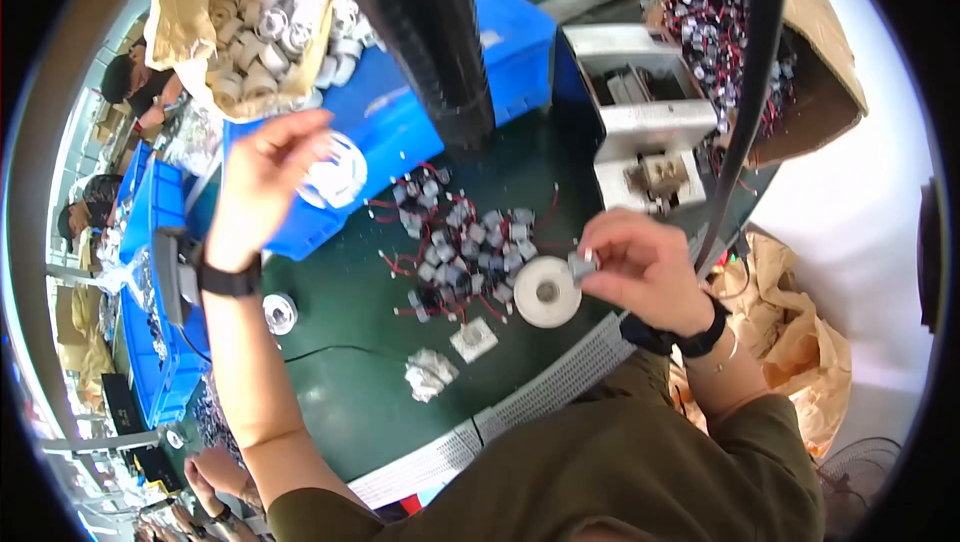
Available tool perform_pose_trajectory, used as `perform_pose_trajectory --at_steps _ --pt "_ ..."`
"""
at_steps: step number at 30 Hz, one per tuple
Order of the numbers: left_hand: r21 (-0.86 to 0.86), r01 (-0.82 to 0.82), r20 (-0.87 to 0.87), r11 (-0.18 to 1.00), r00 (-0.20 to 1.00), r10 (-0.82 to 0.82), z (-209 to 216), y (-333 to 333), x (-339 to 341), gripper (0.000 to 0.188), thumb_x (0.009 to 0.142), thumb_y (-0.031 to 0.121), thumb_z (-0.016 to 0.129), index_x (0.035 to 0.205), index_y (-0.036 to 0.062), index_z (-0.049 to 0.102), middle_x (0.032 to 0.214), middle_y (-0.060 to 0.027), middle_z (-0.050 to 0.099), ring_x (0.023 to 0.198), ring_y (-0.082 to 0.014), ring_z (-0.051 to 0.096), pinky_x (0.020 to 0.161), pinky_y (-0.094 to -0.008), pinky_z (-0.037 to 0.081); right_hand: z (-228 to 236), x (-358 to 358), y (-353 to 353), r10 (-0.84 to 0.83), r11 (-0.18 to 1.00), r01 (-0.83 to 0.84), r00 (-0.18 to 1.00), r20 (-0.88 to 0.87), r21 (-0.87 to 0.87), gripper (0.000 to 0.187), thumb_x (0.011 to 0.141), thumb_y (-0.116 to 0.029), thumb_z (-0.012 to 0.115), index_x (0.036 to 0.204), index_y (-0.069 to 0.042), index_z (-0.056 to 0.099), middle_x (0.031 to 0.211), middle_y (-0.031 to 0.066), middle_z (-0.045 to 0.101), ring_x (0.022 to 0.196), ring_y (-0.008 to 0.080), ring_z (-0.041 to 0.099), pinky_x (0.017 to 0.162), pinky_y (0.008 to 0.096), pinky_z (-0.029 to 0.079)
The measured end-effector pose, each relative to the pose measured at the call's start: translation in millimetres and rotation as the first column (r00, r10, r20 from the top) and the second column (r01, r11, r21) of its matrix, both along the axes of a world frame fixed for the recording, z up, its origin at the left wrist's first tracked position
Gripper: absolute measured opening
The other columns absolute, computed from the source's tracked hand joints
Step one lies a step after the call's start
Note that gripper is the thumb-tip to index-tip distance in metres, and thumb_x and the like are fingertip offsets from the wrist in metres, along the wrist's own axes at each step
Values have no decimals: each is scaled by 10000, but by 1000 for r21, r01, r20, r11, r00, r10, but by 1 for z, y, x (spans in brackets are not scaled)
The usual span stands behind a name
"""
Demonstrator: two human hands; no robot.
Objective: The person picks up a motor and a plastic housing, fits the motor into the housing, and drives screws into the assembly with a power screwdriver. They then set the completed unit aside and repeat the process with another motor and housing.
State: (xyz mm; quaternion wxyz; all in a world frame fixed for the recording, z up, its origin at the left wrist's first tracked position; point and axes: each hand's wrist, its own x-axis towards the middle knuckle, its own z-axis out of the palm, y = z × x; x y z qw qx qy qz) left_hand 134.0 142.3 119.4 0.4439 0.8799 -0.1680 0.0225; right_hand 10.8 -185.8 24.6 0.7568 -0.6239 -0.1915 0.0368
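Note:
My left hand is raised over the front of the blue bin, its fingers closed on the edge of a white round plastic part with openings in it. Between the thumb and fingers of my right hand is a small grey block-shaped component. Just beside that hand, a white disc with a dark centre lies on the green table. Left of the disc spreads a pile of small grey components with red and black wires.
Behind stands a blue bin with a bag of white plastic rings. A white-grey machine and a carton of wired components are at the back right. A black tube hangs over the middle. Crumpled white material lies near the front. Other people work at left.

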Motion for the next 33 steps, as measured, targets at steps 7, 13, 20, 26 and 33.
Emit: perform_pose_trajectory --at_steps 7,13,20,26,33 --pt "399 285 690 872 533 -490 -83 -110 -106 296 611 2 671 906 -18 642 966 -121 621 854 -271 607 746 -341 512 9 -4 1 -80 997 79 995 57 11 301 781 108 623 1065 45 547 1049 76 513 911 127 556 795 259 493" --pt "262 545 517 796 617 -593 -120 -118 -120 471 667 178 758 1055 -26 586 1102 -160 580 994 -313 571 864 -413 470 4 -16 -12 -98 995 99 994 38 -30 306 780 116 622 1067 46 545 1064 82 519 923 133 571 813 259 495" --pt "-15 346 286 938 900 -328 -127 -121 -120 620 631 112 803 1167 -31 526 1173 -192 538 1054 -334 549 885 -381 450 1 -9 1 10 978 -8 1000 11 -207 284 787 95 616 1054 18 558 1079 80 528 929 142 583 809 269 509" --pt "118 265 225 957 931 -286 -120 -116 -122 622 608 129 812 1140 -20 526 1138 -169 542 1071 -320 538 882 -382 450 11 3 9 117 776 211 877 465 -594 300 716 12 681 998 -47 597 901 74 582 781 187 586 656 299 486" --pt "-124 253 241 959 946 -218 -140 -117 -127 610 623 118 808 1126 -6 486 1110 -171 542 972 -324 569 836 -372 467 5 -8 22 87 689 262 896 436 -676 245 695 -78 722 865 -58 546 774 65 526 712 237 525 612 340 443"
